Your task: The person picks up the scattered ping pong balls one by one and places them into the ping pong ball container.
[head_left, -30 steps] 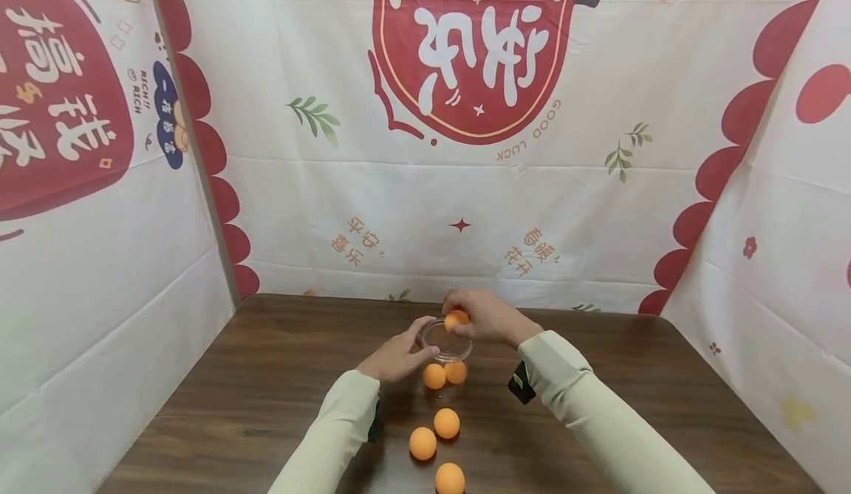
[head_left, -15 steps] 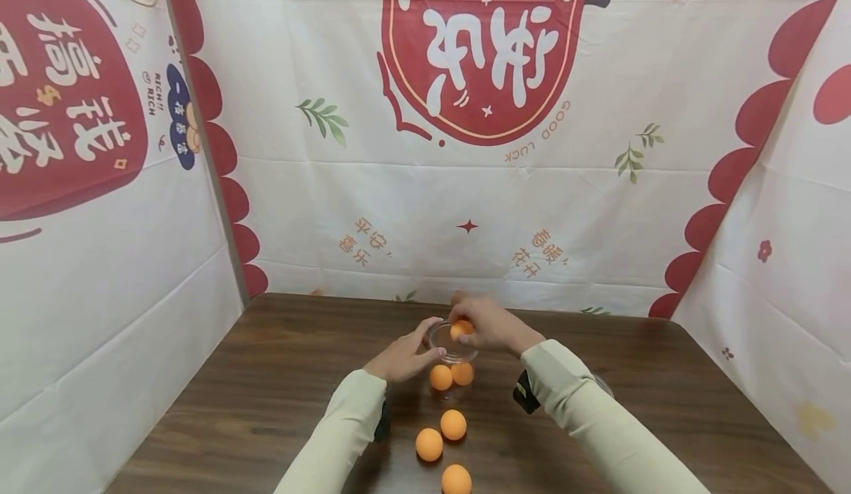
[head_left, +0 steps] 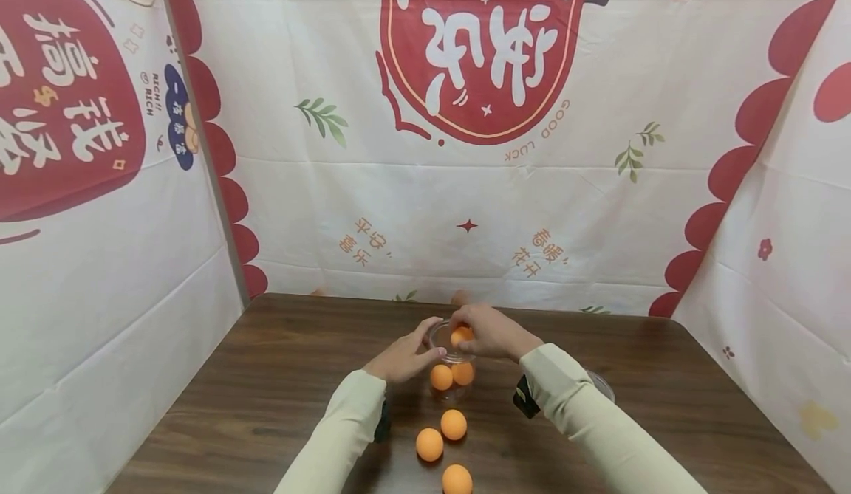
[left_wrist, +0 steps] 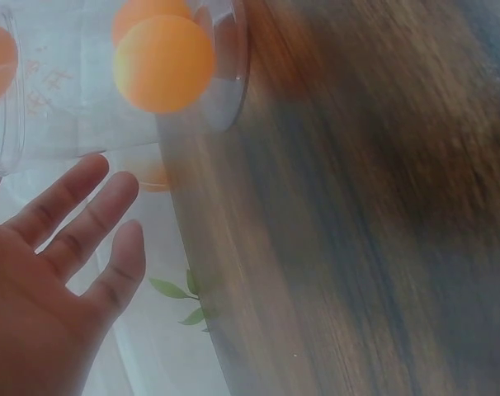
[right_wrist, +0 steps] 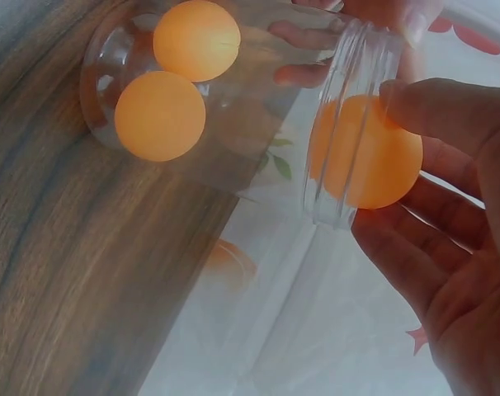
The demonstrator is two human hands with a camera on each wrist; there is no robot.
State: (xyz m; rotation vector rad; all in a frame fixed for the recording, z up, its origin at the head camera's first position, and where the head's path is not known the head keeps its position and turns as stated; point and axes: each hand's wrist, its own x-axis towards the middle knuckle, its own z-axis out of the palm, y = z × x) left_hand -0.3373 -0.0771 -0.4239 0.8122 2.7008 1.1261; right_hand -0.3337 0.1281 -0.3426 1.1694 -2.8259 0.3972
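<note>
A clear plastic jar stands upright on the table, with two orange ping-pong balls at its bottom. My left hand holds the jar near the rim, thumb in front and fingers around the far side. In the left wrist view its lower fingers are spread beside the jar wall. At the jar's mouth, my right hand pinches another orange ping-pong ball between thumb and fingers. That ball sits partly inside the threaded rim.
Three loose orange ping-pong balls lie on the dark wooden table, nearer the front edge. A round clear lid-like piece shows partly behind the right sleeve. Printed white cloth hangs behind the table and at both sides.
My right hand has lowered the held ball from above the rim into the jar's mouth. The left hand stays at the jar. The head view has shifted slightly.
</note>
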